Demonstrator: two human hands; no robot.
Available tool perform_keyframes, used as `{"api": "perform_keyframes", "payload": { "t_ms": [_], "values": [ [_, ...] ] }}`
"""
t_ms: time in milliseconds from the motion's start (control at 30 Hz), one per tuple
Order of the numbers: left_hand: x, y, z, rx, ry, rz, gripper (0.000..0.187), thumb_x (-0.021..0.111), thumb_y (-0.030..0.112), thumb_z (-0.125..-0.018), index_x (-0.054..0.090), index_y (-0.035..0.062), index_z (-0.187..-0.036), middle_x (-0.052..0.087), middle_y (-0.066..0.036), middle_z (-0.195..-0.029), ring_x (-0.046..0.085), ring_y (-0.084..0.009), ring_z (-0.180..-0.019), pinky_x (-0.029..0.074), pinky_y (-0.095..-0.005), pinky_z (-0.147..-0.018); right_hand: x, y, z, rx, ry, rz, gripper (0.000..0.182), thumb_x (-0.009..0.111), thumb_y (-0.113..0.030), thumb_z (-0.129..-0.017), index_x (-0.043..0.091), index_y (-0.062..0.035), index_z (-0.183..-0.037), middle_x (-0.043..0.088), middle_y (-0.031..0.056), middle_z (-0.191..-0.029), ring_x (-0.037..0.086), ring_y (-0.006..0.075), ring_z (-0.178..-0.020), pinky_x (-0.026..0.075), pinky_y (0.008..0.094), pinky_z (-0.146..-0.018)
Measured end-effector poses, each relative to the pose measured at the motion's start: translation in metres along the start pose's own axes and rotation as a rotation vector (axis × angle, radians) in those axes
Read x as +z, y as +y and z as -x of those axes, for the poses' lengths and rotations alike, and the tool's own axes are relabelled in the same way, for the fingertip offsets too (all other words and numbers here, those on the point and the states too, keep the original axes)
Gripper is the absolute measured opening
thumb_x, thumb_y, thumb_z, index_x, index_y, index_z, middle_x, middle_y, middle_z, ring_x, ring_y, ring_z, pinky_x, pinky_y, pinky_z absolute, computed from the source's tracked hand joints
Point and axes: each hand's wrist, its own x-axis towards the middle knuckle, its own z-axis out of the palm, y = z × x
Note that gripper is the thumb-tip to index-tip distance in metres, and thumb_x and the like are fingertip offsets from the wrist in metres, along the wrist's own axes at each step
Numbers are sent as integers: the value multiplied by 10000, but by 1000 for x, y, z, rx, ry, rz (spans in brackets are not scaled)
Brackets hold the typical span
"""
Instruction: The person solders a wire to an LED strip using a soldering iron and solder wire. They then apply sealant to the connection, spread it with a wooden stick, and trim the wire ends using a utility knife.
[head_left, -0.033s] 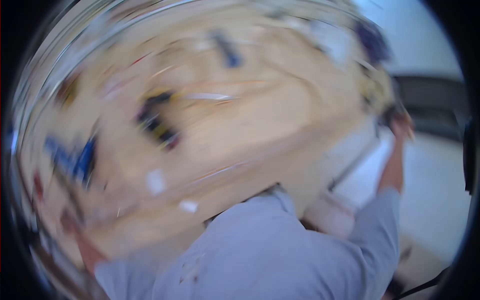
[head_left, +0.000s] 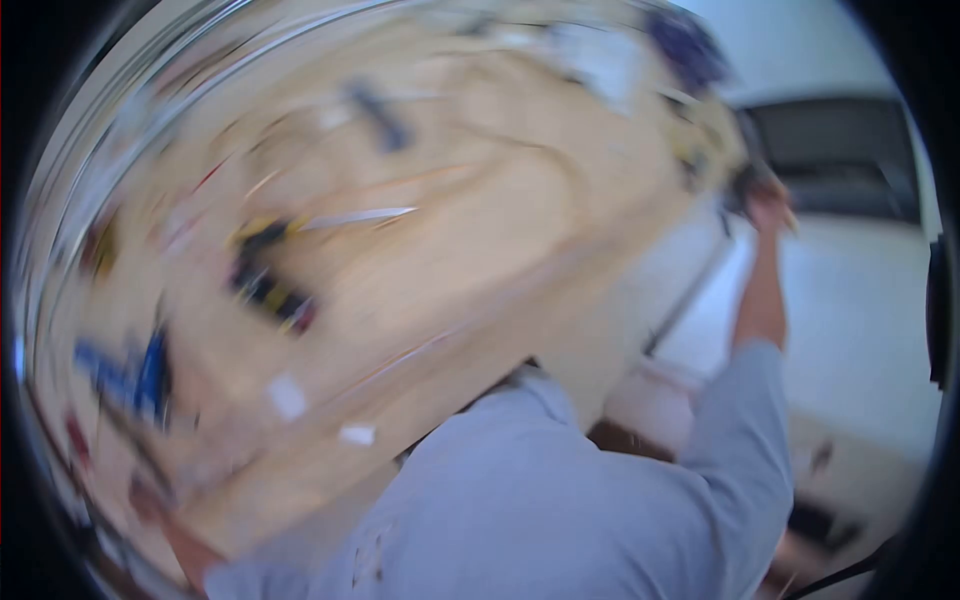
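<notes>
My right hand point(head_left: 768, 203) is out at the far right, by the corner of the wooden workbench point(head_left: 490, 230). Its fingers look closed around a blurred dark object point(head_left: 742, 184), and a small tan end shows at the other side of the fist. I cannot make out what the object is. At the lower left, my left hand point(head_left: 148, 497) is smeared by motion beside a long thin dark object point(head_left: 135, 440); whether it grips it cannot be told. Just beyond lie blue-handled tools point(head_left: 140, 380), perhaps pliers or a clamp.
A yellow and black power tool point(head_left: 272, 280) lies on the bench. Behind it are a dark blue tool point(head_left: 380, 115) and a pale strip point(head_left: 360, 216). White scraps point(head_left: 357, 435) lie near the front edge. A dark bin-like box point(head_left: 840, 155) stands at right, below a purple bundle point(head_left: 685, 48).
The view has swung, so the bench and its tools sit further left and mostly lower. My right hand appears slightly further left and higher, still closed on the dark object.
</notes>
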Motion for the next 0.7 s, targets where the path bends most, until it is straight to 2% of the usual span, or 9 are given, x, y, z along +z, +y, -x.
{"api": "perform_keyframes", "payload": {
  "t_ms": [33, 67, 100, 133, 200, 300, 467, 533, 700],
  "values": [
    [3, 33, -8, -33, -12, 35, 380, 494, 340, -985, 630, 57, -1198, 654, -158, -1121, 619, -315, -995, 489, -455, -851, 0, -3, -6, -161, 102, 92, 283, 557, -276, -923, 608, -75, -730, 556, 65, -695, 519, 236, -678, 459, 380, -698],
    [-1, 67, -13, -58, -22, 72, 376, 495, 335, -985, 628, 56, -1200, 653, -154, -1116, 617, -308, -989, 486, -447, -842, 4, -6, -7, -310, 323, 120, 411, 508, -384, -985, 617, -64, -751, 586, 85, -702, 571, 250, -692, 485, 392, -676],
    [-7, 91, -17, -84, -36, 97, 373, 497, 330, -985, 625, 56, -1203, 652, -149, -1112, 616, -301, -982, 484, -438, -833, 13, -15, 1, -295, 315, 150, 475, 484, -458, -1006, 628, -42, -826, 619, 109, -752, 617, 267, -737, 516, 395, -707],
    [-15, 110, -16, -104, -47, 122, 370, 499, 325, -984, 622, 56, -1205, 652, -145, -1108, 614, -294, -975, 482, -430, -824, 28, -25, 1, -365, 531, 212, 465, 485, -464, -1009, 628, -31, -919, 624, 114, -776, 626, 267, -755, 532, 394, -728],
    [-37, 138, -11, -130, -56, 164, 364, 502, 315, -984, 617, 55, -1211, 650, -137, -1099, 612, -279, -962, 477, -414, -805, 50, -37, 3, -420, 642, 250, 442, 480, -444, -1018, 621, -31, -945, 634, 105, -758, 621, 258, -739, 513, 381, -694],
    [-72, 174, 10, -171, -56, 242, 355, 507, 300, -983, 609, 54, -1218, 648, -124, -1086, 607, -257, -942, 471, -390, -778, 29, -59, -13, -423, 540, 198, 432, 487, -439, -1016, 624, -32, -962, 645, 103, -778, 632, 255, -757, 513, 381, -695],
    [-156, 256, 70, -236, -22, 485, 344, 515, 275, -982, 596, 52, -1231, 644, -103, -1064, 600, -221, -909, 459, -349, -732, -46, -184, -55, -545, 434, 222, 420, 483, -394, -1023, 648, -9, -996, 671, 125, -905, 636, 255, -804, 520, 408, -776],
    [-196, 288, 100, -267, -19, 629, 340, 518, 265, -982, 591, 52, -1236, 643, -94, -1055, 597, -206, -896, 455, -333, -714, -74, -255, -79, -689, 336, 237, 376, 563, -359, -992, 659, -64, -778, 636, 85, -626, 614, 207, -567, 499, 370, -566],
    [-297, 350, 149, -364, -38, 1083, 333, 527, 240, -980, 578, 50, -1249, 639, -73, -1034, 589, -170, -863, 444, -292, -668, -95, -364, -147, -743, 225, 227, 386, 497, -297, -1025, 651, -33, -789, 628, 102, -653, 604, 213, -597, 483, 347, -580]
  ]
}}
